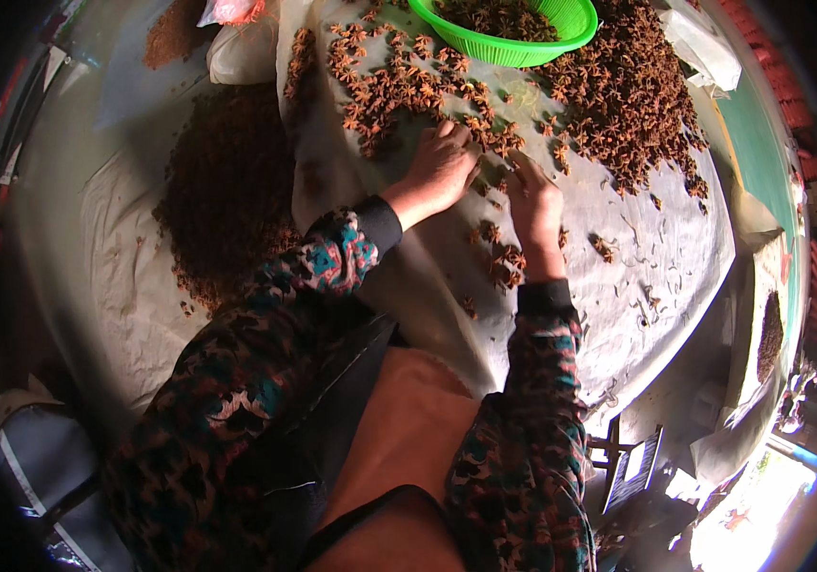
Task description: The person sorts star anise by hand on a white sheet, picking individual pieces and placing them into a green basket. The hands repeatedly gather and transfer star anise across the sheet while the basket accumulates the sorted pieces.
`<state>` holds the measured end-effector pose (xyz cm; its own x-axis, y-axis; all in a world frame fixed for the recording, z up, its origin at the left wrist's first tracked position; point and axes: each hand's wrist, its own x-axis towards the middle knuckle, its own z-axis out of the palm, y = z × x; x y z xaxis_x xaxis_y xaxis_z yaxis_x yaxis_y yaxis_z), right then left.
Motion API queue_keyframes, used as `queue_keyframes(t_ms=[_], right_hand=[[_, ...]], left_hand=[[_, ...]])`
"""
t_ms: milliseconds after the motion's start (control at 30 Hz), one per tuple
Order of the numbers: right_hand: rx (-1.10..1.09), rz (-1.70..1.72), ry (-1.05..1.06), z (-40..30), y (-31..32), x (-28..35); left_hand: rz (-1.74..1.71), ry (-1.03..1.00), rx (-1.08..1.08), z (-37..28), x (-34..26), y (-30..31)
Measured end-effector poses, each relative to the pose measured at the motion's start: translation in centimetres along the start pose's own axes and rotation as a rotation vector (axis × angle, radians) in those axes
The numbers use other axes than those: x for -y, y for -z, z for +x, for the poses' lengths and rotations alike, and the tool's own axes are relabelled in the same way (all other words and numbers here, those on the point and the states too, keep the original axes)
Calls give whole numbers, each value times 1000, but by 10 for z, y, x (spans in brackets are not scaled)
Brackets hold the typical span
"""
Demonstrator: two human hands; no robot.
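Observation:
Star anise pods (398, 89) are scattered in a loose layer over a pale sheet (637, 250) in front of me. My left hand (443, 166) rests low over the sheet with its fingers curled down beside the pods. Close to it on the right, my right hand (536, 196) reaches forward, fingertips among a few pods. The fingers hide whatever may be between them. A few more pods (507, 266) lie by my right wrist. Beyond both hands stands a bright green plastic basket (494, 51) with star anise inside.
A large heap of star anise (616, 100) spreads at the right, by the basket. Left of the sheet lies a dark, shaded heap (230, 179). White bags (244, 53) sit at the far left. A chair-like frame (630, 465) stands at the lower right.

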<state>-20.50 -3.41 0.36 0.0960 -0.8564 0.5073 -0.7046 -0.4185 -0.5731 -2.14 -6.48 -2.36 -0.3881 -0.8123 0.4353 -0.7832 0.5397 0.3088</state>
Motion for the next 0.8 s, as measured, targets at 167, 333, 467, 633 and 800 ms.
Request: queue_keyframes(t_ms=[167,333,467,633,800], right_hand=[[252,-348,118,25,-32,-16],[253,-429,243,23,-31,1],[192,-544,238,-8,10,6],[-124,-621,-209,-40,127,-71],[109,-86,-123,8,56,16]], left_hand=[[-128,-28,-49,-3,4,-5],[-312,-65,-152,-2,7,-6],[-345,-85,-267,-2,8,6],[-601,165,-232,15,23,5],[-944,-21,-5,31,-43,15]])
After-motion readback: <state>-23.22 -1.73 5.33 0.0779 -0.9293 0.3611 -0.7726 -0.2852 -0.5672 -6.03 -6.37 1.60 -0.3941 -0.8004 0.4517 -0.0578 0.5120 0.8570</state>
